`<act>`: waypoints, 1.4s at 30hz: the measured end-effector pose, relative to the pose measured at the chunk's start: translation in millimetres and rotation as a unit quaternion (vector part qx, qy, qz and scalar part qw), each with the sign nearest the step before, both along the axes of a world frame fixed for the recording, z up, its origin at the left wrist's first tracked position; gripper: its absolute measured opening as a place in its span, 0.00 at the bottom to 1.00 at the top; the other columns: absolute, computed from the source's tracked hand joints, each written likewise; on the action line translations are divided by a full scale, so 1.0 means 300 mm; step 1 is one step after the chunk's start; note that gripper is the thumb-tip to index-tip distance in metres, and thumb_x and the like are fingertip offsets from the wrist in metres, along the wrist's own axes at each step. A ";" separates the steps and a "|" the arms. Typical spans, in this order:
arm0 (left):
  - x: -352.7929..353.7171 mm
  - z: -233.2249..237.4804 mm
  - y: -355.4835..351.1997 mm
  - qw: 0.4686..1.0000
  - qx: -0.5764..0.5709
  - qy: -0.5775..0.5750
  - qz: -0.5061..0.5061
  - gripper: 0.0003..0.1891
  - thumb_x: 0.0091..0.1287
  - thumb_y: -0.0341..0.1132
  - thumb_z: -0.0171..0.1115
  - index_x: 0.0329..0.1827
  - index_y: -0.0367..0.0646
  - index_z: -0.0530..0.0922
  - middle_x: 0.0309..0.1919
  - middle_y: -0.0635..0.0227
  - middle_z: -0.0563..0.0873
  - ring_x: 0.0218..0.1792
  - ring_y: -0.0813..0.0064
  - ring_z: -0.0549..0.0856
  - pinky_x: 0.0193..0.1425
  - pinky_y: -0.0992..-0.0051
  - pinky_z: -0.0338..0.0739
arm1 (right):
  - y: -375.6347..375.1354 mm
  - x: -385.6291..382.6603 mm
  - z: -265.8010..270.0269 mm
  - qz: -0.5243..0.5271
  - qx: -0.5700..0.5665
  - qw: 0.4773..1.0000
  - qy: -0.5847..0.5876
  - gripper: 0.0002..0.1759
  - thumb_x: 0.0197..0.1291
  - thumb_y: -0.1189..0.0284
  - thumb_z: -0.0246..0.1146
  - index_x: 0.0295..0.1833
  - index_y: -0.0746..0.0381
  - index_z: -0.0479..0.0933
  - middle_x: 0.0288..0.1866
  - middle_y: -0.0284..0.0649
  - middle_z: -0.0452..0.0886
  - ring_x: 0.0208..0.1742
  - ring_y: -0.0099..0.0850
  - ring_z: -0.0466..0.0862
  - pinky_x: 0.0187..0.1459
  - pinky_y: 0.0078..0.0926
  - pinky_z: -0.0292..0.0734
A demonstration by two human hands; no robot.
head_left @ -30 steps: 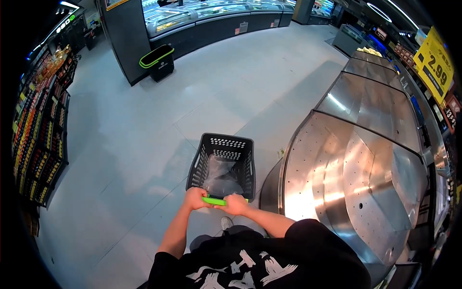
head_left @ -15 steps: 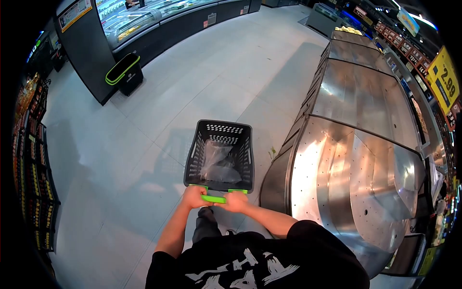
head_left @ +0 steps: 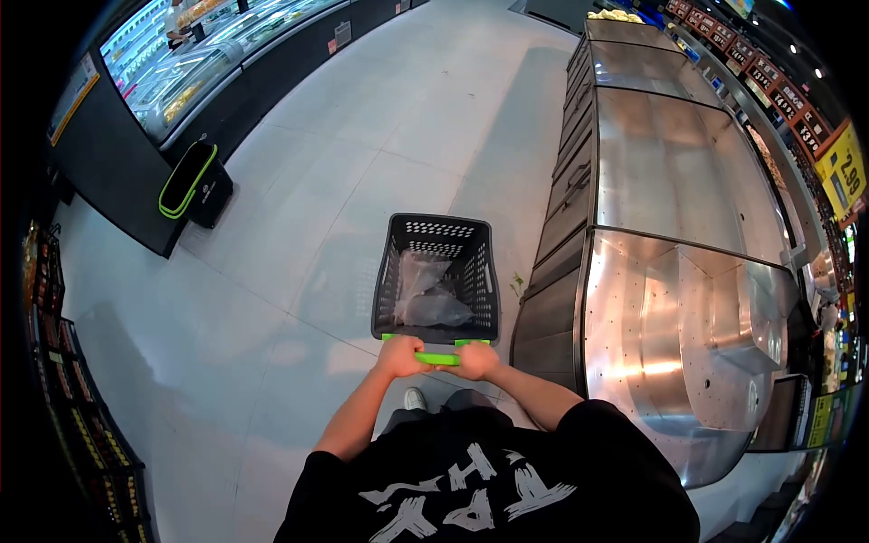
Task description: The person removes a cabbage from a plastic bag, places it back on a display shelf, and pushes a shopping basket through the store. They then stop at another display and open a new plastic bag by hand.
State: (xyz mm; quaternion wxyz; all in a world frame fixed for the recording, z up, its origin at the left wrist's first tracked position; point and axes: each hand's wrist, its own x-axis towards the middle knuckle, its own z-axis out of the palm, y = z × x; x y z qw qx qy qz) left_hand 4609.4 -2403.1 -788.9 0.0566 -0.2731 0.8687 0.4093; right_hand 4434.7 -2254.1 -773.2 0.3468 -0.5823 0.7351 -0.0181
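Observation:
A dark grey shopping basket [head_left: 386, 281] with perforated sides is in front of my body, close above or on the floor. Its bright green handle [head_left: 438, 359] runs across the near side. My left hand [head_left: 400, 357] is wrapped round the handle's left part, and my right hand [head_left: 476, 360] grips the right part. A short stretch of green shows between the two fists. Inside the basket lie crumpled clear plastic bags [head_left: 434, 299]; what they contain, if anything, I cannot make out.
To the right runs a long metal display stand [head_left: 683, 172] with bare steel trays. Another black basket with a green rim [head_left: 210, 195] stands by a dark pillar [head_left: 113, 163] at left. Glass freezers [head_left: 217, 68] line the back left; stocked shelves [head_left: 86, 407] stand at far left.
The view has turned and moved forward along the aisle. The black basket at left and the metal stand have come nearer. Both hands keep hold of the handle.

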 end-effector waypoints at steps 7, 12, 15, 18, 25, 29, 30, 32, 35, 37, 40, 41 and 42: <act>-0.244 0.028 -0.320 0.999 0.023 -0.022 -0.012 0.22 0.35 0.54 0.78 0.20 0.46 0.81 0.20 0.60 0.83 0.26 0.56 0.84 0.33 0.62 0.78 | -0.293 -0.203 0.054 -0.050 -0.024 0.998 0.002 0.29 0.55 0.41 0.63 0.32 0.59 0.84 0.30 0.49 0.84 0.35 0.50 0.85 0.39 0.46 0.80; -0.443 -0.040 -0.451 1.000 0.000 -0.006 -0.012 0.20 0.35 0.52 0.78 0.19 0.47 0.80 0.20 0.62 0.83 0.26 0.57 0.84 0.33 0.62 0.78 | -0.422 -0.393 -0.015 -0.068 -0.024 0.997 0.016 0.23 0.56 0.46 0.63 0.34 0.56 0.87 0.31 0.48 0.86 0.36 0.48 0.86 0.41 0.45 0.82; -0.587 -0.060 -0.559 1.000 0.010 -0.016 -0.009 0.20 0.35 0.51 0.78 0.18 0.47 0.79 0.19 0.63 0.83 0.25 0.57 0.83 0.32 0.62 0.77 | -0.536 -0.537 -0.034 -0.056 -0.008 0.998 0.021 0.21 0.56 0.47 0.63 0.35 0.54 0.87 0.33 0.48 0.86 0.37 0.48 0.86 0.42 0.45 0.81; -0.725 -0.085 -0.689 1.000 -0.009 -0.006 -0.030 0.20 0.35 0.51 0.78 0.18 0.47 0.79 0.19 0.63 0.83 0.25 0.58 0.83 0.32 0.63 0.77 | -0.650 -0.664 -0.049 -0.074 -0.018 0.997 0.002 0.22 0.56 0.48 0.63 0.34 0.56 0.87 0.33 0.49 0.86 0.37 0.48 0.86 0.42 0.45 0.81; -1.046 -0.118 -0.960 0.999 0.004 -0.021 -0.034 0.19 0.35 0.51 0.77 0.18 0.46 0.80 0.20 0.63 0.83 0.26 0.58 0.84 0.33 0.64 0.78 | -0.899 -0.953 -0.116 -0.120 -0.047 0.992 0.005 0.23 0.54 0.47 0.66 0.29 0.59 0.85 0.28 0.51 0.84 0.34 0.51 0.85 0.39 0.47 0.81; -1.217 -0.174 -1.084 0.999 -0.013 -0.006 -0.044 0.19 0.35 0.51 0.77 0.19 0.46 0.81 0.20 0.62 0.84 0.26 0.58 0.84 0.34 0.64 0.78 | -1.025 -1.124 -0.132 -0.119 -0.025 0.992 0.014 0.22 0.53 0.49 0.64 0.32 0.58 0.86 0.30 0.49 0.85 0.34 0.49 0.86 0.39 0.46 0.82; -1.255 -0.188 -1.108 0.999 -0.018 -0.005 -0.048 0.19 0.35 0.51 0.77 0.19 0.46 0.81 0.20 0.61 0.84 0.27 0.58 0.84 0.34 0.64 0.79 | -1.043 -1.156 -0.146 -0.118 -0.023 0.993 0.014 0.22 0.53 0.49 0.64 0.32 0.58 0.86 0.29 0.49 0.85 0.34 0.49 0.86 0.40 0.46 0.82; -1.322 -0.200 -1.164 0.998 -0.001 0.035 -0.049 0.21 0.35 0.51 0.78 0.18 0.43 0.80 0.17 0.60 0.81 0.23 0.56 0.82 0.29 0.64 0.75 | -1.091 -1.225 -0.167 -0.116 -0.023 0.993 0.020 0.22 0.54 0.49 0.64 0.32 0.58 0.86 0.29 0.49 0.85 0.34 0.49 0.86 0.40 0.46 0.82; -1.416 -0.236 -1.231 0.997 0.003 0.048 -0.052 0.21 0.36 0.51 0.78 0.18 0.44 0.80 0.18 0.60 0.81 0.24 0.56 0.82 0.29 0.63 0.76 | -1.160 -1.313 -0.200 -0.142 -0.020 0.989 0.025 0.21 0.53 0.51 0.64 0.31 0.58 0.86 0.29 0.49 0.85 0.35 0.49 0.86 0.41 0.46 0.82; -1.499 -0.278 -1.289 0.997 -0.005 0.051 -0.059 0.21 0.36 0.52 0.78 0.19 0.44 0.81 0.18 0.61 0.81 0.24 0.56 0.83 0.30 0.63 0.76 | -1.213 -1.388 -0.213 -0.160 -0.015 0.987 0.019 0.20 0.52 0.52 0.64 0.31 0.59 0.86 0.30 0.49 0.85 0.36 0.49 0.86 0.41 0.45 0.82; -1.602 -0.284 -1.385 0.993 0.012 0.039 -0.108 0.21 0.38 0.52 0.77 0.20 0.45 0.81 0.20 0.61 0.82 0.26 0.56 0.83 0.32 0.62 0.76 | -1.288 -1.460 -0.205 -0.176 0.005 0.984 0.037 0.19 0.51 0.53 0.64 0.32 0.59 0.86 0.31 0.49 0.85 0.37 0.49 0.86 0.42 0.45 0.82; -1.633 -0.290 -1.419 0.991 0.027 0.039 -0.128 0.21 0.39 0.54 0.77 0.21 0.45 0.81 0.20 0.61 0.83 0.26 0.56 0.83 0.33 0.62 0.76 | -1.312 -1.482 -0.210 -0.180 0.012 0.983 0.037 0.18 0.51 0.54 0.64 0.32 0.58 0.86 0.31 0.49 0.85 0.37 0.49 0.86 0.42 0.45 0.82; -1.669 -0.283 -1.459 0.988 0.030 0.035 -0.150 0.21 0.39 0.54 0.77 0.20 0.46 0.81 0.21 0.60 0.83 0.27 0.56 0.84 0.34 0.61 0.77 | -1.338 -1.505 -0.217 -0.182 0.012 0.982 0.041 0.18 0.51 0.54 0.64 0.32 0.58 0.86 0.31 0.49 0.85 0.37 0.49 0.86 0.42 0.45 0.82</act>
